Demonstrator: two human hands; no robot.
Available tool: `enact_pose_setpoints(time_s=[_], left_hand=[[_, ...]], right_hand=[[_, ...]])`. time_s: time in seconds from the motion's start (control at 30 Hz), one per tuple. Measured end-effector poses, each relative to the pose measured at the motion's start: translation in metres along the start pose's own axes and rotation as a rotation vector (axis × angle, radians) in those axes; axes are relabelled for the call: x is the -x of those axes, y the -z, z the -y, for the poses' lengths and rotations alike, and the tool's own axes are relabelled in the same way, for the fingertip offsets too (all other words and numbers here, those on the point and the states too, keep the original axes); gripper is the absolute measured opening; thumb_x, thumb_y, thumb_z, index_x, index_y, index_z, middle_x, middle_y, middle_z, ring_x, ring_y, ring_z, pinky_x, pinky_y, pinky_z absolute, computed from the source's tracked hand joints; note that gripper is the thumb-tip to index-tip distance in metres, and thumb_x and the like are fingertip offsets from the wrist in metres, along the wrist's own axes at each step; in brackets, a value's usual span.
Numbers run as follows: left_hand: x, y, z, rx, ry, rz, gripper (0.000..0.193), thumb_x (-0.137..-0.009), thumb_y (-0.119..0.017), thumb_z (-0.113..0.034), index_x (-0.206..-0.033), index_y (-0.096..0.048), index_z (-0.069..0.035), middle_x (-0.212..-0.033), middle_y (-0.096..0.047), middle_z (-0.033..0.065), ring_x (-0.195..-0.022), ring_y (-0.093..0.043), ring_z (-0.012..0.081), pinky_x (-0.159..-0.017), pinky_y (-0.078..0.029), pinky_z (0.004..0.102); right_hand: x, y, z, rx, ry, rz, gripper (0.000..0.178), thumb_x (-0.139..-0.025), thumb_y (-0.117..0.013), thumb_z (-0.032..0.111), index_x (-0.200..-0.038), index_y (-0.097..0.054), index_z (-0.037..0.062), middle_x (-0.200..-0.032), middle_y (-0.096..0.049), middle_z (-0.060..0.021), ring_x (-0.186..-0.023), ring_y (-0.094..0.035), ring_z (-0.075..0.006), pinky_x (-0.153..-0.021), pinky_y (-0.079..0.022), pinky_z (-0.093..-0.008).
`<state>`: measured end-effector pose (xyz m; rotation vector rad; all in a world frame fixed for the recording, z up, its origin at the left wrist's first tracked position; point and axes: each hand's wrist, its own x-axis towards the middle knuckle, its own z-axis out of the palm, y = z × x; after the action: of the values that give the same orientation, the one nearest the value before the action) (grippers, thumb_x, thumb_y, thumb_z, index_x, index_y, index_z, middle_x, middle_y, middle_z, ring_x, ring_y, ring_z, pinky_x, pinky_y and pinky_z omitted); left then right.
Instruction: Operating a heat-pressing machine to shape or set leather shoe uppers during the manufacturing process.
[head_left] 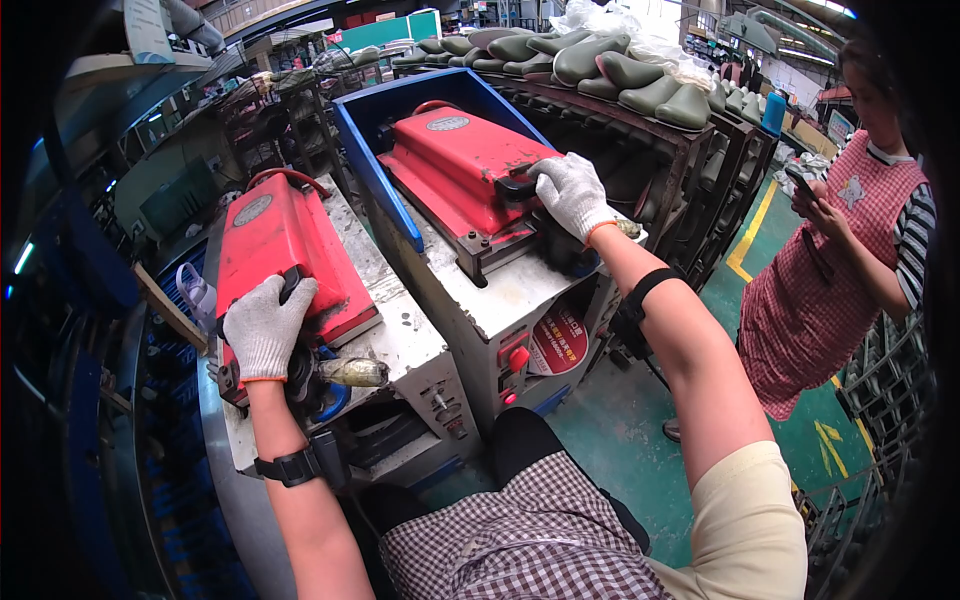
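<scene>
Far left, I pick up a lilac clog [195, 293] lying beside the first machine, and right next to it, here's the first red cover [270, 225], long, scuffed, lying on its worn white bench [405, 325]. I have the left hand [268, 325], in a knitted white glove, at the near end of that cover, fingers curled narrow over its black handle [292, 280]. A dark band [290, 467] sits on the left wrist. Just below the cover, a lever wrapped in yellowish film [352, 372] sticks out to the right.

Across to the middle: a blue frame [380, 195] stands around the second red cover [450, 170], on a bench of its own. Low on that bench's front, I see a red knob [517, 358]. And there's the right hand [575, 197], gloved too, bent fingers closed on the second black handle [515, 188] at the cover's near right corner; the palm side is hidden from me.

Beyond it, dark green shoe forms [590, 60] crowd a rack, a blue bottle [773, 112] near its right end. Far right, a co-worker [825, 260] in a red checked apron holds a phone [800, 184].
</scene>
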<state>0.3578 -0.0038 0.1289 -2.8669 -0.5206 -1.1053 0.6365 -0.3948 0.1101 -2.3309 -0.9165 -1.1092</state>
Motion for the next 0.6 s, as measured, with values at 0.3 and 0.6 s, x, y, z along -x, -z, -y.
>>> enact_pose_setpoints(time_s=[0.3, 0.6], left_hand=[[0.0001, 0.0002, 0.0005, 0.001, 0.008, -0.006, 0.051, -0.085, -0.073, -0.061, -0.079, -0.072, -0.011, -0.074, -0.071, 0.0167, -0.072, -0.072, 0.0378, -0.066, -0.054, 0.0493], [-0.0018, 0.0005, -0.0009, 0.014, 0.005, -0.012, 0.05, -0.085, -0.073, -0.06, -0.08, -0.072, -0.01, -0.074, -0.071, 0.0171, -0.073, -0.072, 0.0383, -0.067, -0.054, 0.0495]], right_hand=[[-0.0006, 0.0019, 0.0026, -0.01, -0.002, 0.005, 0.021, -0.094, -0.06, 0.024, -0.101, -0.078, 0.0139, -0.096, -0.075, -0.0112, -0.1, -0.066, -0.0353, -0.099, -0.047, -0.0482], [-0.002, 0.0034, 0.0016, 0.001, -0.007, 0.014, 0.022, -0.094, -0.06, 0.024, -0.101, -0.078, 0.0134, -0.097, -0.076, -0.0114, -0.102, -0.066, -0.0354, -0.099, -0.047, -0.0482]])
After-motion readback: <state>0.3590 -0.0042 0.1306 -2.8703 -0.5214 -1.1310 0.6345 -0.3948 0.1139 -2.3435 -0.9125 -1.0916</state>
